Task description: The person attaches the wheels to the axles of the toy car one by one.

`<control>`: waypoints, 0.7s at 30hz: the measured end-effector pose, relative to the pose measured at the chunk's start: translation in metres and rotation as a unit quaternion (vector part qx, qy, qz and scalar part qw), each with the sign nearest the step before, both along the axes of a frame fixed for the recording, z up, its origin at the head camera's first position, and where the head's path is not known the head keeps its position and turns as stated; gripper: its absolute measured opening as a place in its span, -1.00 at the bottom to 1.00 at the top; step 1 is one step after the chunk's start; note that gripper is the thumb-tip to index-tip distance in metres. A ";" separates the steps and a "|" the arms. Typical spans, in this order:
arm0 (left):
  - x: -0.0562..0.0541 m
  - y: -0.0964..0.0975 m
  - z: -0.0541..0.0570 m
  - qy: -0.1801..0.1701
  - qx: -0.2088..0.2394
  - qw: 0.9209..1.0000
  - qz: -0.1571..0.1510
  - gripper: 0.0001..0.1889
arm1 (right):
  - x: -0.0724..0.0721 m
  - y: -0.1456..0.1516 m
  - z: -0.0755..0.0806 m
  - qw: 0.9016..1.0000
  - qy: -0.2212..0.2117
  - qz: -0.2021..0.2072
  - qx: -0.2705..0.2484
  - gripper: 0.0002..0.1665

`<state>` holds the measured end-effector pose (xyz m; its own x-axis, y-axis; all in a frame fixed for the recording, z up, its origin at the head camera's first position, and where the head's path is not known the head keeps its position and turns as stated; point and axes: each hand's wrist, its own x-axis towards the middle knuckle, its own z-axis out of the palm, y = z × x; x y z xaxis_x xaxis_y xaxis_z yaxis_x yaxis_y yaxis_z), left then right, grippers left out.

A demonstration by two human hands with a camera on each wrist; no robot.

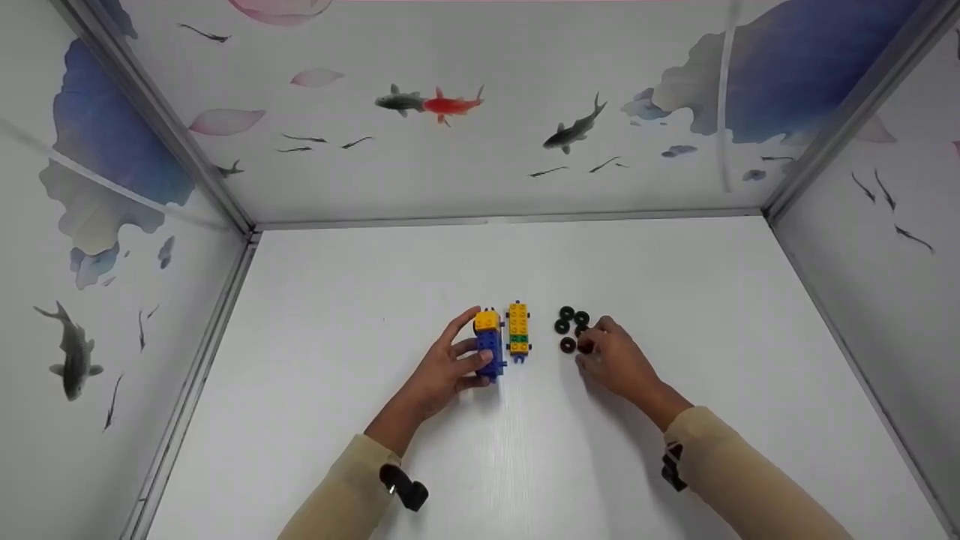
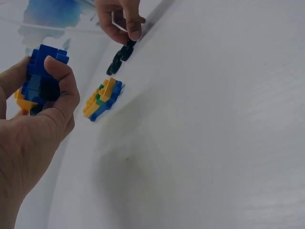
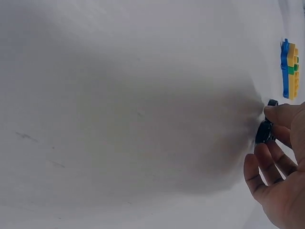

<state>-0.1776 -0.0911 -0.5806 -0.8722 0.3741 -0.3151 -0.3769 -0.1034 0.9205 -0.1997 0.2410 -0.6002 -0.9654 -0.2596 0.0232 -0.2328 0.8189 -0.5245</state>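
Observation:
My left hand (image 1: 441, 375) holds a blue and yellow toy brick vehicle (image 1: 491, 370), its thumb across the blue side. A black wheel (image 2: 49, 89) shows on this vehicle, beside the thumb in the left wrist view. To its right a second brick vehicle (image 1: 518, 328), yellow and green on a blue base, rests on the white table, with bare axle stubs at its sides. Over on the right, my right hand (image 1: 624, 361) reaches down to several loose black wheels (image 1: 562, 326). Its thumb and forefinger pinch one black wheel (image 3: 263, 132) at the tabletop, partly covering it.
White panels printed with fish and blue shapes stand around the table (image 1: 315, 300): a back wall (image 1: 487, 172), a left wall (image 1: 30, 225) and a right wall (image 1: 847, 225). Metal strips (image 1: 450, 222) run along the seams.

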 end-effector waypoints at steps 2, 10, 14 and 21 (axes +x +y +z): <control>0.000 0.000 0.000 -0.004 0.002 1.000 0.002 -0.06 | -0.001 0.001 0.000 1.000 -0.004 -0.001 -0.007 -0.80; 0.000 -0.001 -0.002 -0.004 0.001 1.000 0.001 -0.06 | -0.003 0.004 -0.002 0.999 -0.018 -0.011 -0.032 -0.89; 0.000 -0.001 -0.003 -0.003 0.000 1.000 0.002 -0.09 | -0.006 0.006 -0.003 0.999 -0.010 -0.013 -0.031 -0.94; 0.003 -0.001 -0.002 0.001 -0.002 1.000 0.005 -0.09 | -0.006 0.007 -0.003 0.999 -0.009 -0.017 -0.032 -0.95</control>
<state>-0.1747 -0.0926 -0.5829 -0.8768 0.3633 -0.3150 -0.3738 -0.1028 0.9218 -0.2055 0.2485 -0.6037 -0.9741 -0.2253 0.0217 -0.1958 0.7907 -0.5800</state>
